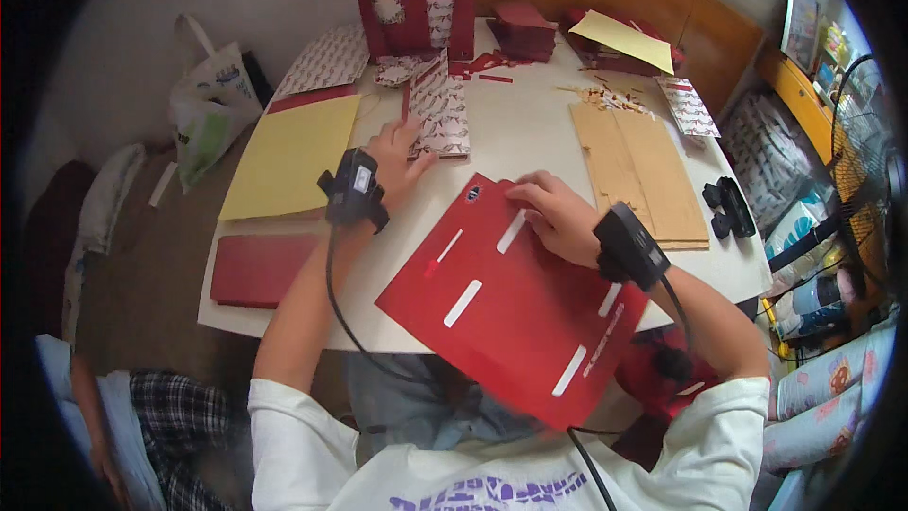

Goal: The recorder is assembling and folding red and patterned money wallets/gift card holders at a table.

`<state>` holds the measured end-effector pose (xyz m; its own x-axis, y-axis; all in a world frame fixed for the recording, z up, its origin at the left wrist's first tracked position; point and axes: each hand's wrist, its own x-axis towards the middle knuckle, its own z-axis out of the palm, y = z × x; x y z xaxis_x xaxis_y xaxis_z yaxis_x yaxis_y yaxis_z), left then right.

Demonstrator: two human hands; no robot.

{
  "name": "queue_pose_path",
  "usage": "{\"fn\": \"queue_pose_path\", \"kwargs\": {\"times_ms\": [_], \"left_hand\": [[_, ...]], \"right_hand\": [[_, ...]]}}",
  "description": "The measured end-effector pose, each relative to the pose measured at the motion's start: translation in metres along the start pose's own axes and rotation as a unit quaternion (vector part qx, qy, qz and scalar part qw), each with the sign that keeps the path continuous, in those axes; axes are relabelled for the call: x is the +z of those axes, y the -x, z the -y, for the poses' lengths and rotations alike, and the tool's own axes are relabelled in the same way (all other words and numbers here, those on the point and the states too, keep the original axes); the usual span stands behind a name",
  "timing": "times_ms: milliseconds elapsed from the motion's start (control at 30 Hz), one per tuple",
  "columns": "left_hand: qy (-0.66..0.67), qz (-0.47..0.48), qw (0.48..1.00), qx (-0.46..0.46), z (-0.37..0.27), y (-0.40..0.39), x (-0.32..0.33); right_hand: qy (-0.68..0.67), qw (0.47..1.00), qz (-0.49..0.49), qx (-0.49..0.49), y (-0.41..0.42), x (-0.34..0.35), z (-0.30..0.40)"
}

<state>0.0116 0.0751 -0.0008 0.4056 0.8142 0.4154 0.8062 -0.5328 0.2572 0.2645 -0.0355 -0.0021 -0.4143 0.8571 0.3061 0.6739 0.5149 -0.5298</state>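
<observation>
A red card sheet with several white strips, a small emblem and some white writing lies slanted, its lower part reaching past the table's front edge. My right hand grips it at the upper right edge, fingers curled over the card. At the lower left corner of a white patterned cardboard piece is my left hand, thumb and fingers apart. Whether the fingertips touch that piece, I cannot tell. A folded flap of the same pattern stands up at its far end.
Yellow sheets and a dark red stack lie left. Brown cardboard and a black earphone case lie right. A large red box stands at the back. A fan is beyond the right edge; another person's arm shows lower left.
</observation>
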Motion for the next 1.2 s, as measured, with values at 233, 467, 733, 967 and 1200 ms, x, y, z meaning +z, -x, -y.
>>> {"fn": "queue_pose_path", "kwargs": {"times_ms": [233,467,733,967,1200], "left_hand": [[0.023,-0.012,0.97,0.241,-0.044,0.08,-0.054],[0.051,0.135,0.957,0.25,-0.041,0.116,-0.051],[0.098,0.17,0.936,0.293,-0.056,0.099,-0.044],[0.146,0.166,0.92,0.325,-0.039,0.088,-0.043],[0.104,0.135,0.885,0.433,-0.033,0.071,-0.036]], "right_hand": [[0.049,0.99,0.051,-0.125,-0.066,0.03,-0.029],[0.049,0.987,0.028,-0.152,-0.074,0.023,-0.02],[0.027,0.985,0.135,-0.106,0.019,-0.02,0.025],[0.039,0.974,0.205,-0.085,0.061,-0.045,0.023],[0.071,0.968,0.217,-0.107,0.064,-0.048,0.023]]}}
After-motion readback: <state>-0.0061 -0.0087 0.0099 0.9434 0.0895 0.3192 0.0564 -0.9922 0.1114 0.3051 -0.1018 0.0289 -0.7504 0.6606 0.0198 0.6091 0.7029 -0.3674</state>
